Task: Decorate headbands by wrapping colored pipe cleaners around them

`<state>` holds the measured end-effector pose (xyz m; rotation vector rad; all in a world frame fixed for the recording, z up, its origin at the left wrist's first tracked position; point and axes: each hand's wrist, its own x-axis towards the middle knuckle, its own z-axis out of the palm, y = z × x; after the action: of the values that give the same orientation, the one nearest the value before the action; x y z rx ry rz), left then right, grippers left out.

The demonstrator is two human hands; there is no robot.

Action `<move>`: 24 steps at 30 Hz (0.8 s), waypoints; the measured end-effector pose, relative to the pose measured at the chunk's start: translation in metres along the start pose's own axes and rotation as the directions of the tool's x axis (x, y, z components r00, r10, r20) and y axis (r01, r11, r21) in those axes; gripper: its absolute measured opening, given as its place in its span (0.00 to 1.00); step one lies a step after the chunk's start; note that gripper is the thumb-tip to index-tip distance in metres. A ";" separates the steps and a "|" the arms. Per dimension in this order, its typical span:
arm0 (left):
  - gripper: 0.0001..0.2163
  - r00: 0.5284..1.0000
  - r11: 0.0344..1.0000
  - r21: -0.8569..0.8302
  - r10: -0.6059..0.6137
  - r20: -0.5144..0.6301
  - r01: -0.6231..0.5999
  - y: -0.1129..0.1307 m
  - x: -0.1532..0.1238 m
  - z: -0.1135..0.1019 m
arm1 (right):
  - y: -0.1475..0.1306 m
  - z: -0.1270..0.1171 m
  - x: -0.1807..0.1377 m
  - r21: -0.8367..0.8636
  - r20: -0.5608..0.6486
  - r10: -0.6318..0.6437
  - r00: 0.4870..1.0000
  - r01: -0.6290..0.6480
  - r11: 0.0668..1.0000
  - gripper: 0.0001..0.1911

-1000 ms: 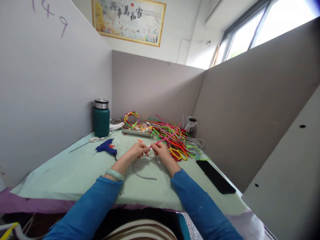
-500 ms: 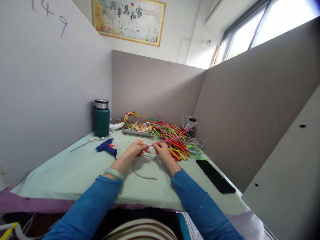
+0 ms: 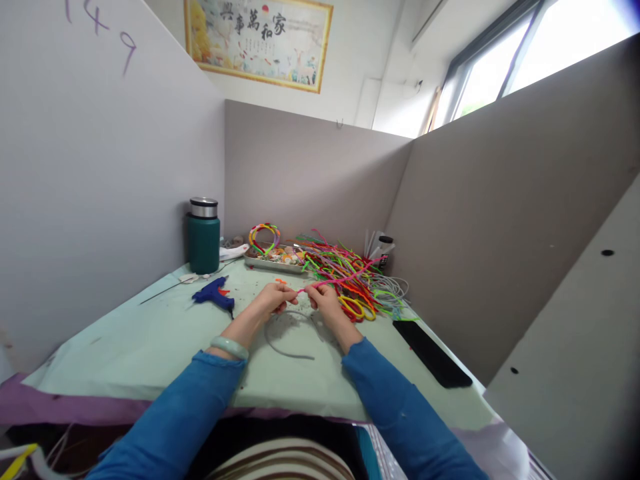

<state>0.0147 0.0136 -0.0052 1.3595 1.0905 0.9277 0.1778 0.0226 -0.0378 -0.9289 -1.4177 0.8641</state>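
Both hands pinch one pink pipe cleaner (image 3: 345, 280) above the middle of the table. My left hand (image 3: 277, 298) has its fingers closed on the near end. A short way to the right, my right hand (image 3: 321, 297) grips the same pipe cleaner, whose long end runs off toward the back right. Under the hands a grey headband (image 3: 287, 353) lies on the table, partly hidden by them. A small orange piece (image 3: 281, 281) rests just beyond my left hand.
Left of the hands lies a blue glue gun (image 3: 214, 293), with a green flask (image 3: 203, 240) behind it. A metal tray (image 3: 273, 266) carries small pieces and a colourful headband (image 3: 264, 233). Many pipe cleaners (image 3: 355, 297) are heaped at right, near a black phone-like slab (image 3: 433, 353).
Hardly anything differs. Both hands keep their hold on the pink pipe cleaner in nearly the same place, and the view has shifted very slightly.
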 end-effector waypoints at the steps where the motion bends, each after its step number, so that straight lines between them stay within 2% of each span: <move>1: 0.17 1.000 1.000 -0.008 -0.002 -0.002 0.002 0.000 0.000 0.000 | 0.000 0.000 0.000 0.003 -0.006 -0.003 1.000 0.003 1.000 0.16; 5: 0.16 0.998 0.997 -0.081 0.022 0.052 -0.018 -0.002 0.003 -0.002 | 0.001 -0.002 0.001 -0.014 -0.025 -0.019 1.000 0.019 1.000 0.16; 8: 0.13 0.996 0.998 -0.041 0.054 0.072 -0.051 -0.005 0.005 -0.002 | 0.000 -0.003 0.000 -0.024 -0.026 -0.016 1.000 0.015 1.000 0.17; 11: 0.06 0.990 0.971 0.190 0.142 0.023 -0.144 -0.007 0.008 -0.001 | 0.000 -0.001 -0.001 -0.039 -0.056 0.015 0.998 -0.017 0.999 0.18; 14: 0.03 0.943 0.820 0.510 0.330 -0.049 -0.260 -0.010 0.010 0.000 | 0.002 0.001 -0.001 -0.030 -0.089 0.085 0.992 -0.088 0.996 0.18; 16: 0.03 0.925 0.766 0.576 0.378 -0.046 -0.285 -0.012 0.012 0.001 | 0.002 0.002 0.000 -0.008 -0.095 0.110 0.989 -0.111 0.994 0.18; 18: 0.06 0.952 0.839 0.476 0.305 -0.009 -0.264 -0.012 0.012 0.001 | 0.002 0.001 0.000 0.016 -0.089 0.103 0.991 -0.102 0.995 0.18; 21: 0.15 0.987 0.961 0.226 0.150 0.053 -0.158 -0.011 0.011 0.001 | -0.001 0.001 -0.002 0.031 -0.061 0.068 0.996 -0.066 0.997 0.17; 24: 0.21 0.985 0.981 0.152 0.097 0.140 -0.118 -0.008 0.007 0.001 | -0.004 0.002 -0.004 0.027 -0.005 0.046 0.999 -0.046 0.999 0.18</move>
<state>0.0163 0.0197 -0.0141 1.6029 1.0147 0.8288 0.1758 0.0169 -0.0358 -0.9460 -1.3815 0.9115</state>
